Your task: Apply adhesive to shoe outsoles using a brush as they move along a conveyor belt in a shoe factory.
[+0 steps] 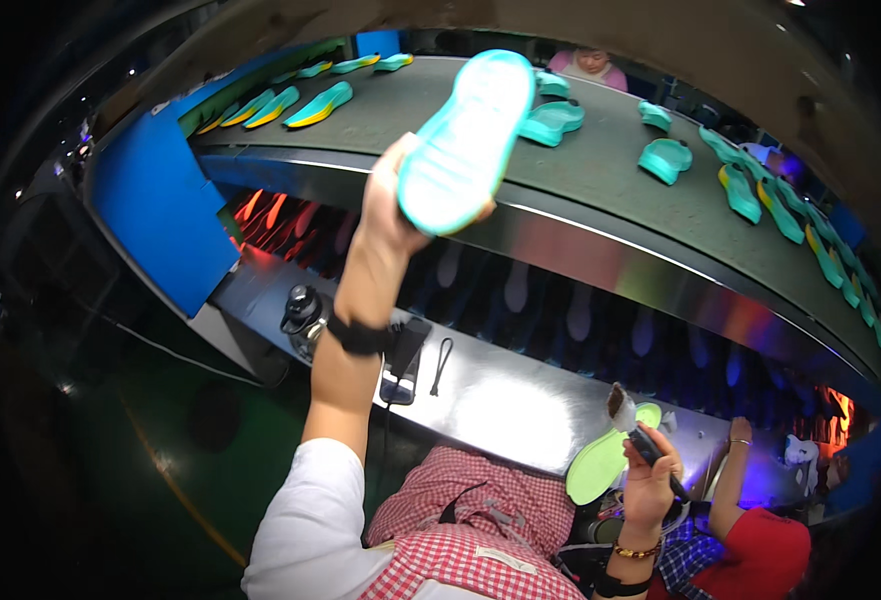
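My left hand [388, 200] is raised at the conveyor's near edge, its fingers closed around a turquoise shoe sole [468, 140]. The broad, brightly lit face of that sole is turned up, and a little yellow shows along its lower rim. Low on the right, my right hand [652, 485] grips a brush [648, 443] by its black handle. The brush's brown-tipped bristles point up and to the left. Just beside this hand, a lime-green insole [594, 468] lies at the edge of the metal shelf [500, 395], partly hidden by the brush and hand.
Several turquoise-and-yellow soles [320, 105] rest on the dark conveyor belt [600, 180], left and right. Below glows a lit rack of sole shapes [516, 285]. A bottle [303, 312] and phone [403, 375] sit on the shelf. A co-worker in red [760, 555] is close right; another sits across.
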